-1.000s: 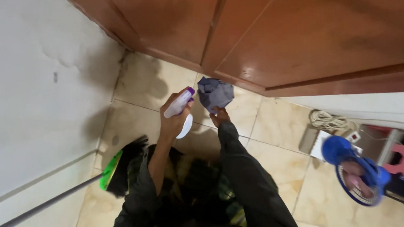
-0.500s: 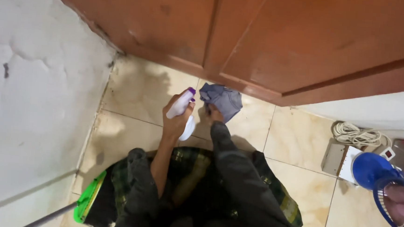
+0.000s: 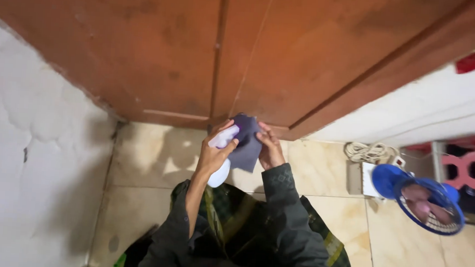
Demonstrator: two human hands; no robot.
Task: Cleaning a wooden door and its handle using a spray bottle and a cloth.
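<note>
My left hand [image 3: 213, 155] grips a white spray bottle [image 3: 222, 157] whose nozzle end points at the cloth. In my right hand [image 3: 269, 147] I hold a dark grey-purple cloth [image 3: 246, 140], spread out just in front of the bottle. Both hands are raised before a reddish-brown wooden door [image 3: 215, 49]. Dark sleeves cover my arms, and a green plaid garment [image 3: 232, 221] shows below.
A cracked white wall [image 3: 28, 148] runs along the left. Beige floor tiles [image 3: 148, 155] lie below the door. At the right are a coiled white cord [image 3: 369, 152], a blue fan [image 3: 423, 200] and a pink plastic rack [image 3: 466, 167].
The view has tilted up toward the door, and my hands have risen with it. The cloth now hangs flatter beside the bottle's nozzle; the green brush at the lower left has dropped almost out of view.
</note>
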